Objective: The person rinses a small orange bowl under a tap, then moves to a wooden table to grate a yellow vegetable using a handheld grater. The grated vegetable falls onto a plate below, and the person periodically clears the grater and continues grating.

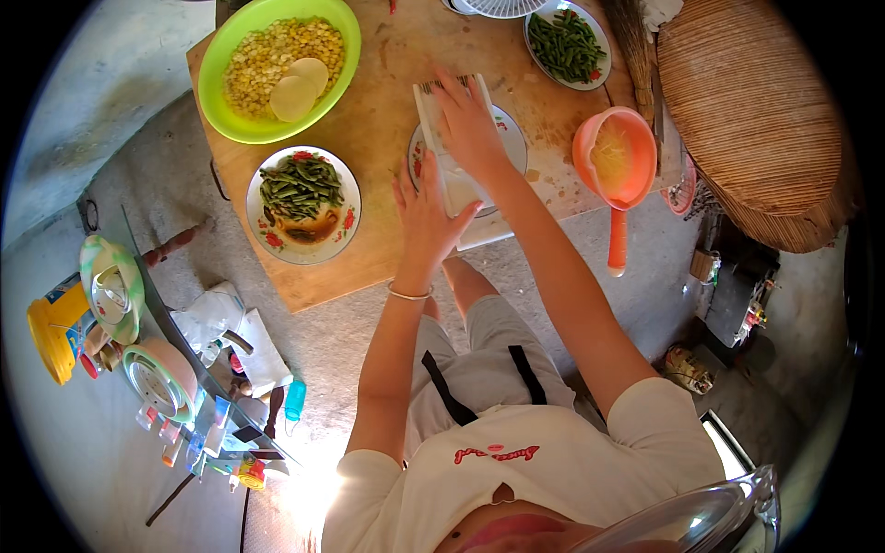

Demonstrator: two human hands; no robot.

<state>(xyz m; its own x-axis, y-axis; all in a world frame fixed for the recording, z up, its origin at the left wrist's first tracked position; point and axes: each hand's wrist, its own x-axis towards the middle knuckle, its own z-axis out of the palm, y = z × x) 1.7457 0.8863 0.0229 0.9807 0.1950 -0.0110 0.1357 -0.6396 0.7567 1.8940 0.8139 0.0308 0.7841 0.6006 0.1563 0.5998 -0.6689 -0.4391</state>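
Observation:
My right hand (pixel 470 131) lies flat over a long white slicer or grater board (pixel 429 124), its fingertips near the board's dark-toothed far end. Beside the board's near left edge rests my left hand (pixel 429 214), fingers spread and thumb towards the board; a bangle circles that wrist. Under the board is a floral enamel plate (pixel 511 145). What lies beneath my right palm is hidden. To the left stands a plate of cooked green beans (pixel 302 186) with brown sauce. An orange strainer or ladle (pixel 639 176) with pale shreds in it sits at the right.
A green basin (pixel 214 90) of corn kernels with two pale round slices stands far left on the wooden table (pixel 304 287). A plate of cut green beans (pixel 567 45), a straw whisk (pixel 639 76) and a round ribbed lid or tray (pixel 753 104) are at the right.

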